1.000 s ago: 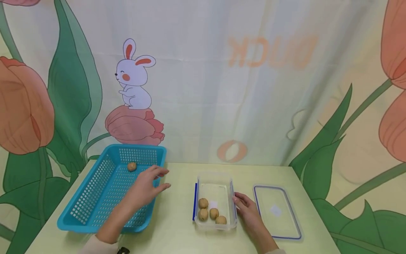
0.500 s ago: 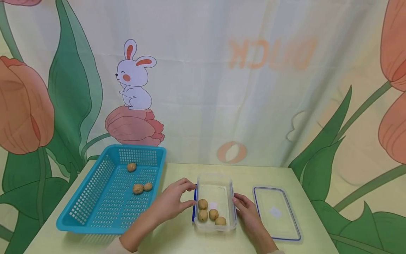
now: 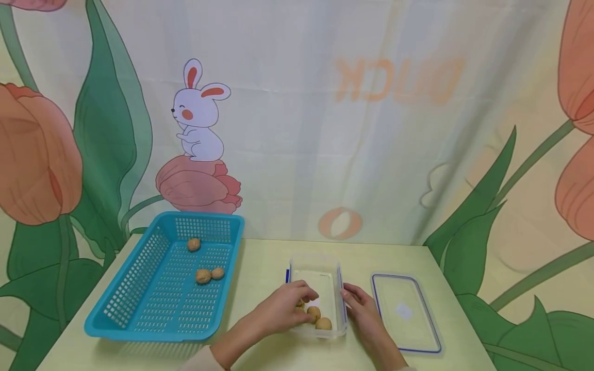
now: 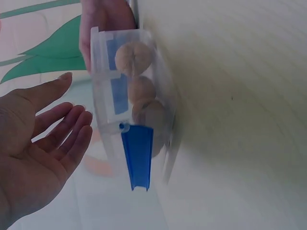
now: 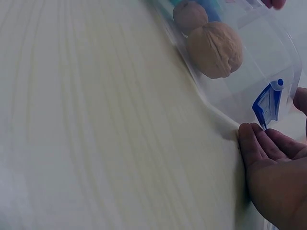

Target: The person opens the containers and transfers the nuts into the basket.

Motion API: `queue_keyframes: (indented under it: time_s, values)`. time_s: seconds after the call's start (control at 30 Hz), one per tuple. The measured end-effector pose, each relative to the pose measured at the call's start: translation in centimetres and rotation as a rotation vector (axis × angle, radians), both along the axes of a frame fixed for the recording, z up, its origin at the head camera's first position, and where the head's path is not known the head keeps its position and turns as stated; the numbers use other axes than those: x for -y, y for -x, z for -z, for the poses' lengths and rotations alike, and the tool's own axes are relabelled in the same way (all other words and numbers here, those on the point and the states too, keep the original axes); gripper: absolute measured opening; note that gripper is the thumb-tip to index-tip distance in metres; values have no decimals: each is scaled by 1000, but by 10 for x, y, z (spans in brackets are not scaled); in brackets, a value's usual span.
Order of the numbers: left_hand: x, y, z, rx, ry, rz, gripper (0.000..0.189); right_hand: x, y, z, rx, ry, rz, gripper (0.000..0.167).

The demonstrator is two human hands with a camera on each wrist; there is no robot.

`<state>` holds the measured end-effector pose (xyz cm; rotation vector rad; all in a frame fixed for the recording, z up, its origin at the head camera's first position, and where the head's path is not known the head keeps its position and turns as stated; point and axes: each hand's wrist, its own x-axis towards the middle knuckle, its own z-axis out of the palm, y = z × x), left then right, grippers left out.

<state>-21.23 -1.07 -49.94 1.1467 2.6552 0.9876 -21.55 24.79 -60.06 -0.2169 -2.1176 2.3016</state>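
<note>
A clear plastic food container [image 3: 308,332] with blue latches stands at the middle front of the table, several walnuts [image 3: 323,323] at its near end. My left hand [image 3: 283,308] is over its left side in the head view, thumb and fingers spread apart above the walnuts and hiding some of them. The left wrist view has the fingers [image 4: 76,148] beside the container's rim, holding nothing. On the container's right side, my right hand [image 3: 366,314] touches the wall with fairly straight fingers [image 5: 252,139], close to a blue latch [image 5: 269,103].
At the left of the table sits a blue perforated basket [image 3: 99,330] with three walnuts [image 3: 203,276] inside. A clear lid [image 3: 403,312] with a blue seal lies right of the container. Behind the table hangs a printed curtain [image 3: 287,170].
My left hand has moved right, from over the basket to over the container, uncovering two walnuts in the basket. The right hand stays by the container wall.
</note>
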Motion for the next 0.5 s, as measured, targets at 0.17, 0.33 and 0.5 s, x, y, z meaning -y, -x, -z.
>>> queue_keyframes:
  time_s: [0.17, 0.33, 0.5]
  values:
    - [-15, 1, 9, -24, 50, 47, 32, 0, 0, 0, 1, 4, 2, 55]
    - [-24, 3, 14, -3, 48, 88, 30, 0, -1, -1, -1, 2, 4, 54]
    - [-29, 10, 22, 12, 57, 118, 30, 0, 0, -2, 15, -8, 8, 56]
